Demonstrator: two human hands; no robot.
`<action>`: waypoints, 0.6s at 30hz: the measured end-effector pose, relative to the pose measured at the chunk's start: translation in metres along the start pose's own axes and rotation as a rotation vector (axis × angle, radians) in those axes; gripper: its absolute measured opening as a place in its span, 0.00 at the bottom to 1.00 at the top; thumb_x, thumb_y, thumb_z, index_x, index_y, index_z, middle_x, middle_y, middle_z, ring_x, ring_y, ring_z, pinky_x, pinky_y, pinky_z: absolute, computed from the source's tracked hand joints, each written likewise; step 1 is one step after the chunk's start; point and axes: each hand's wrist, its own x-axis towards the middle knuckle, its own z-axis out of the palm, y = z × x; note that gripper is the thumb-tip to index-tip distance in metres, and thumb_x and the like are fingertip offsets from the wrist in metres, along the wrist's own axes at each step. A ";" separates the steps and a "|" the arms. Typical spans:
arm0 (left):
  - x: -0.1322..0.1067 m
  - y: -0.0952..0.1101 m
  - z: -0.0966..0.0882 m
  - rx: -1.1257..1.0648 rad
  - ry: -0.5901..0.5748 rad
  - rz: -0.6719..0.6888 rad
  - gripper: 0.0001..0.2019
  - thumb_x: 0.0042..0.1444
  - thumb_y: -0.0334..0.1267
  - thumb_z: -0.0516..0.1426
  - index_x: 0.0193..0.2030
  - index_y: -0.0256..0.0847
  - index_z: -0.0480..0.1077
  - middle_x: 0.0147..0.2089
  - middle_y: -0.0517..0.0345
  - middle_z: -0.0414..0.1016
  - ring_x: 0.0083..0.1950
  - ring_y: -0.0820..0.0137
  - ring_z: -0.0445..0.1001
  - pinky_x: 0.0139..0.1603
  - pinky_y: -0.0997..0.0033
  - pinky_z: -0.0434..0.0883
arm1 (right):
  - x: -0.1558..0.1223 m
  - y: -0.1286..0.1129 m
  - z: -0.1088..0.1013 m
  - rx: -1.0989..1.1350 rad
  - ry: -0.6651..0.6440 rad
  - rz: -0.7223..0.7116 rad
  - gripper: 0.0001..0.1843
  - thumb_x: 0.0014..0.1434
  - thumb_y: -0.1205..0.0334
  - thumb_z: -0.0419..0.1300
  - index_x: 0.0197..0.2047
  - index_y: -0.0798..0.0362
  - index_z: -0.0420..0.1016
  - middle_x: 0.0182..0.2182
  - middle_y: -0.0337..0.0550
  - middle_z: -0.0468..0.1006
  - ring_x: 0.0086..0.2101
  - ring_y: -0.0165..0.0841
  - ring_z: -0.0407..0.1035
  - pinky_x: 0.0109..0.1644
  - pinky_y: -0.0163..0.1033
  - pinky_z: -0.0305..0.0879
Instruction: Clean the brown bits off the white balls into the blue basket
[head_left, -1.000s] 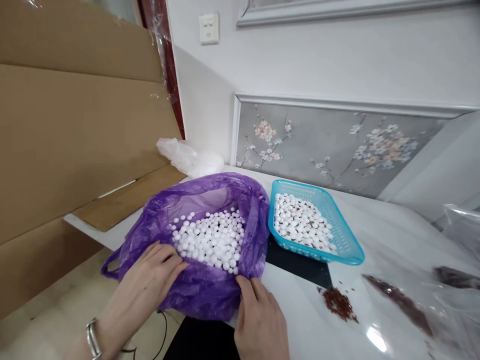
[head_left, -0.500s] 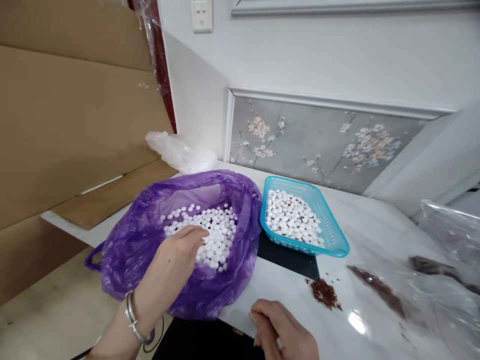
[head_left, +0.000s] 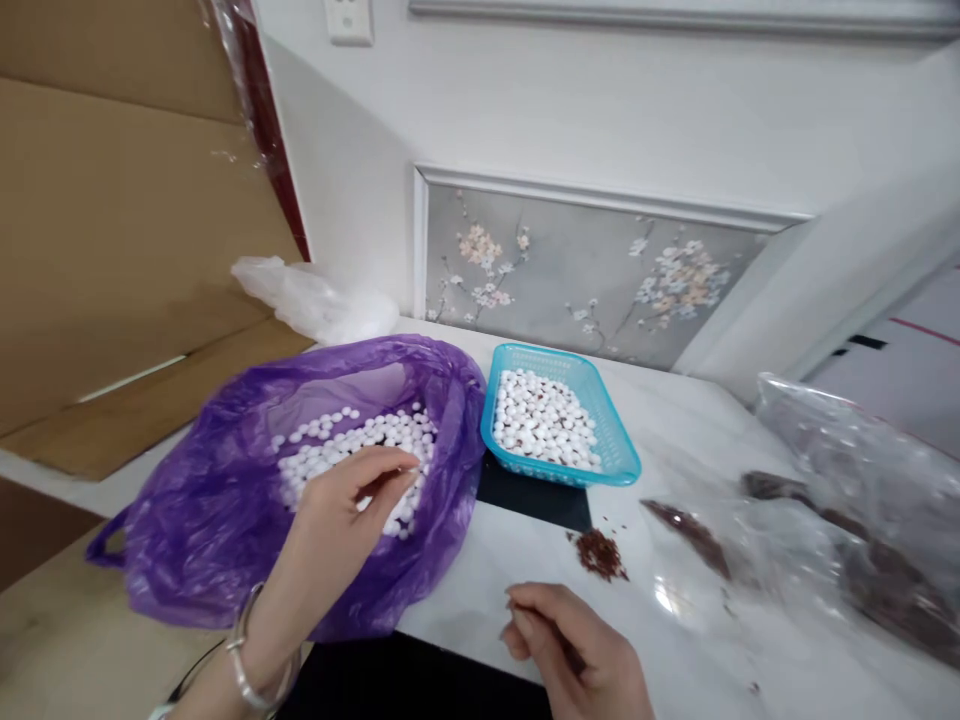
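My left hand [head_left: 352,500], with a bracelet at the wrist, is over the opening of a purple plastic bag [head_left: 187,470]. Its thumb and forefinger are pinched together; what is between them is too small to make out. Below it, many small white balls [head_left: 322,455] lie inside the bag. My right hand [head_left: 570,645] is low over the table's front edge, fingers curled and thumb pressed to the forefinger; I cannot make out what it holds. Nearest it is a small heap of reddish-brown bits [head_left: 600,555]. A blue plastic basket [head_left: 619,455] holds more white balls [head_left: 544,420], with brown bits among them.
Clear plastic bags [head_left: 795,540] with dark brown contents lie on the right of the white table [head_left: 465,570]. A flat black item [head_left: 525,495] is partly under the basket. A large cardboard box [head_left: 127,200] stands left, and a crumpled white bag [head_left: 315,300] lies by the wall.
My left hand has lifted from the white balls, its thumb and forefinger now visibly pinched. My right hand stays closed near the table edge. The view has turned to the right.
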 end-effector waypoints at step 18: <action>-0.039 0.050 0.099 -1.455 -0.476 -0.813 0.06 0.48 0.30 0.68 0.35 0.37 0.80 0.35 0.56 0.79 0.34 0.76 0.77 0.41 0.82 0.76 | 0.013 -0.042 -0.046 0.249 0.127 0.121 0.07 0.55 0.57 0.66 0.32 0.52 0.75 0.20 0.36 0.77 0.23 0.29 0.72 0.31 0.33 0.71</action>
